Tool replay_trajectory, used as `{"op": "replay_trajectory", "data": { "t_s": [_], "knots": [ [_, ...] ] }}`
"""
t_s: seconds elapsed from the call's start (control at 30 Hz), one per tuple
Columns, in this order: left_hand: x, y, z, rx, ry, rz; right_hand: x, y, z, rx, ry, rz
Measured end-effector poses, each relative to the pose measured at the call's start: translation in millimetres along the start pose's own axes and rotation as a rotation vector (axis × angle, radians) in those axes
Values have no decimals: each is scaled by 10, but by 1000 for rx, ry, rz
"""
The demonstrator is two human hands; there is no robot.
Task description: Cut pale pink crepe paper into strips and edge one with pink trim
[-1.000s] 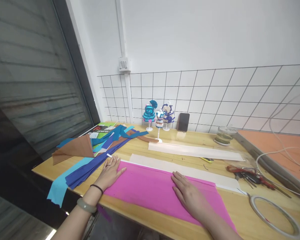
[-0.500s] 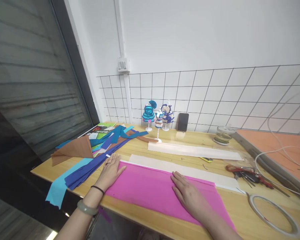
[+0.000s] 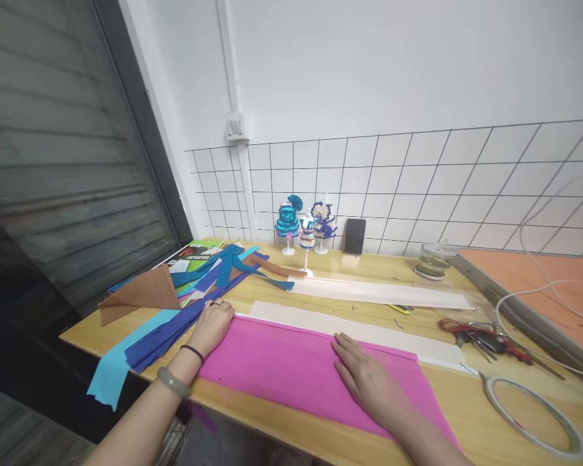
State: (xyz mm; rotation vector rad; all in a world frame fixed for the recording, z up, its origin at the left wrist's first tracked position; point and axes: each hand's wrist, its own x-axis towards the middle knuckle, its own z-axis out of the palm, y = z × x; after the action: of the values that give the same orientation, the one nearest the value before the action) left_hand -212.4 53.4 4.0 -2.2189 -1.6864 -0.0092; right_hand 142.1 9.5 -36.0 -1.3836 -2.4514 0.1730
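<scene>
A bright pink crepe paper sheet [image 3: 282, 369] lies flat along the front of the table, with a narrow strip of white tape [image 3: 236, 315] on its far edge. At the sheet's far left corner, my left hand [image 3: 214, 323] has its fingers curled down around the tape's end; the fingertips are mostly hidden. My right hand [image 3: 364, 375] rests flat on the right part of the sheet, fingers stretched out. Behind the sheet lies a cream paper strip [image 3: 369, 330]. The tape's right end leads to a white tape roll [image 3: 490, 395] on the table.
Blue paper strips [image 3: 160, 340] and brown paper [image 3: 140, 294] pile up at left. Small paper ornaments [image 3: 287, 223], a phone [image 3: 354, 237] and a glass cup [image 3: 434, 262] stand at the back. Scissors [image 3: 486, 340] and a yellow cutter [image 3: 401, 310] lie at right.
My left hand has shifted slightly left and its fingers have curled in from lying flat, covering the white tape end. A teal strip behind it has swung right. My right hand stays put.
</scene>
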Motion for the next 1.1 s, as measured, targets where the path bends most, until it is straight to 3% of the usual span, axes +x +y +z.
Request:
{"op": "replay_trajectory", "data": {
  "t_s": [0.4,0.77,0.83,0.93,1.03,1.1],
  "knots": [
    [-61,-13,22,-29,-6,40,-6,12,16,24,33,-5],
    [-157,-43,-42,1,-46,-27,-5,0,-1,34,20,4],
    [-123,84,-115,-17,-12,-61,-6,7,8,42,35,0],
    [-12,487,-200,-167,48,-74,-7,23,26,55,67,-16],
    [110,1002,-198,-345,80,31,-4,35,38,46,73,-30],
    [156,1277,-155,-417,41,90,-2,38,39,36,58,-27]
  ]
}}
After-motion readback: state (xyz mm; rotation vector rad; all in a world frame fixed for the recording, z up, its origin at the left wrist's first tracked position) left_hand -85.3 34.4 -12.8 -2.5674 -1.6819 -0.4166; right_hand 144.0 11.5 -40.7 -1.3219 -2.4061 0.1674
